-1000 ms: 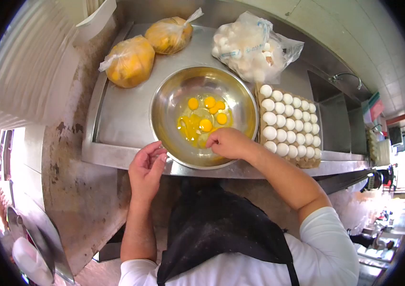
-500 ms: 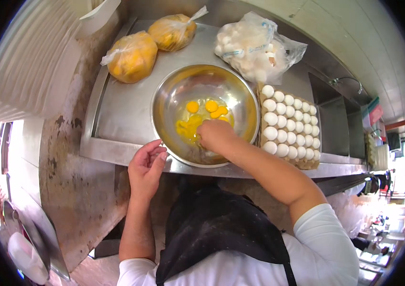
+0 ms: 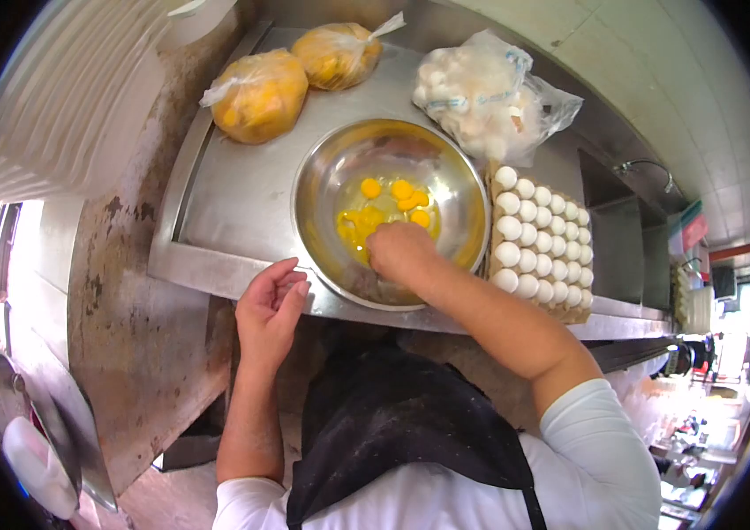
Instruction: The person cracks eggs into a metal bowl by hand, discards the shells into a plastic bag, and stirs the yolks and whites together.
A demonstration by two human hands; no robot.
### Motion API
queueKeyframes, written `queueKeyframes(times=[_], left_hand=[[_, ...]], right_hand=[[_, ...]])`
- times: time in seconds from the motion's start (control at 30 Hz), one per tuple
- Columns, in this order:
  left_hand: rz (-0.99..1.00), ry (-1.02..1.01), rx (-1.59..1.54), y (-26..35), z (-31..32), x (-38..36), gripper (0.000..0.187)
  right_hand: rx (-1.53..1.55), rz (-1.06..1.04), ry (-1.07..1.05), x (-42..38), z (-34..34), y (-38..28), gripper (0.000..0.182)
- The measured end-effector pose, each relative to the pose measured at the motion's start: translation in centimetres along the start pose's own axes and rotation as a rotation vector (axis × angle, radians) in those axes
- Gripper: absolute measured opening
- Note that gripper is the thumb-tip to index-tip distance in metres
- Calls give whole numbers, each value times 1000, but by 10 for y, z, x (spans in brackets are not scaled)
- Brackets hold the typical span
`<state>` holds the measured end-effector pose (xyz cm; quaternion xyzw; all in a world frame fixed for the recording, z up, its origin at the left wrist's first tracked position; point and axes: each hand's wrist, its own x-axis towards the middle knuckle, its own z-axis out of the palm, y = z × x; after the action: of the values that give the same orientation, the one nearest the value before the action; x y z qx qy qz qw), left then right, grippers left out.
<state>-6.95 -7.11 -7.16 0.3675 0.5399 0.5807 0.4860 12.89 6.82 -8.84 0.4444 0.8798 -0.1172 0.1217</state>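
A wide steel mixing bowl (image 3: pixel 322 256) sits on the metal counter, with raw egg yolks (image 3: pixel 401 190) and clear egg white pooled at its bottom. Some yolk (image 3: pixel 359 225) is broken and smeared on the near left side. My right hand (image 3: pixel 403 252) reaches into the bowl, knuckles up and fingers curled down; what they hold, if anything, is hidden. Just outside the rim at lower left is my left hand (image 3: pixel 271 305), palm turned inward, fingers loosely bent and thumb apart, with nothing in it. Right of the bowl stands a cardboard tray (image 3: pixel 580 314) of white eggs (image 3: pixel 529 234).
Two tied plastic bags of yellow-orange food (image 3: pixel 260 95) lie at the counter's back left. A clear bag (image 3: pixel 481 93) with what look like eggshells is behind the bowl. Sink basins (image 3: pixel 618 238) and a faucet (image 3: pixel 648 165) are at right; stacked white plates (image 3: pixel 75 97) stand at left.
The view has shifted, so the bowl, bags and egg tray appear slightly further right. A yolk beside my right hand shows more clearly. Both hands keep nearly the same pose.
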Motion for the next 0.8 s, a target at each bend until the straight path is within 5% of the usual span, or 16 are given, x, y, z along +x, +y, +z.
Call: queueKeyframes(times=[0.17,0.43,0.5,0.7,0.8], left_hand=[[4,-13,-7,4,3,2,35],[44,-73,-8,2,21,16,34],[38,-72,-6,7,31,19,34],[47,-1,38,13,34,14,35],[10,18,93,11,34,5,34]], right_hand=[[64,35,54,-19,-28,0,18],[1122,36,329,-61,-86,44,9],[1001,16,398,-71,-100,67,6],[842,395,1180,-39,-138,205,17],[282,507,880,1,-136,251,30]])
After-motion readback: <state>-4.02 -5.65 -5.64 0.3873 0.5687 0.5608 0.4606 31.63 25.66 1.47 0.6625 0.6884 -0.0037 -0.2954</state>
